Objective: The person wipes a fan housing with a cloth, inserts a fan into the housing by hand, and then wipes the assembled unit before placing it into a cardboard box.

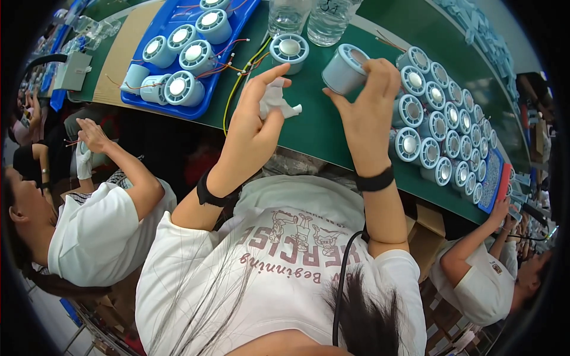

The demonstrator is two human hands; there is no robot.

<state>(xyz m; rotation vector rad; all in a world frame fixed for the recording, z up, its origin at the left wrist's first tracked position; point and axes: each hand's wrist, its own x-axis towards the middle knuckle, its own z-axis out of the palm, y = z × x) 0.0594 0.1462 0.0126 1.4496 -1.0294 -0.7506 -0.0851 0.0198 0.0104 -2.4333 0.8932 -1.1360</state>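
My left hand holds a crumpled white tissue between the thumb and the curled fingers, with the index finger stretched out. In my right hand is a light-blue cylindrical part with a slotted round end, gripped by its side and tilted above the green table. Just beyond my left fingertips stands a similar light-blue part, with a pale disc in its ringed top. Yellow and dark wires run along the table beside my left hand.
A blue tray of similar wired parts lies at the left. Many more parts stand in rows at the right. Two clear cups of liquid stand at the back. Co-workers sit on both sides; one person's hand shows at the left.
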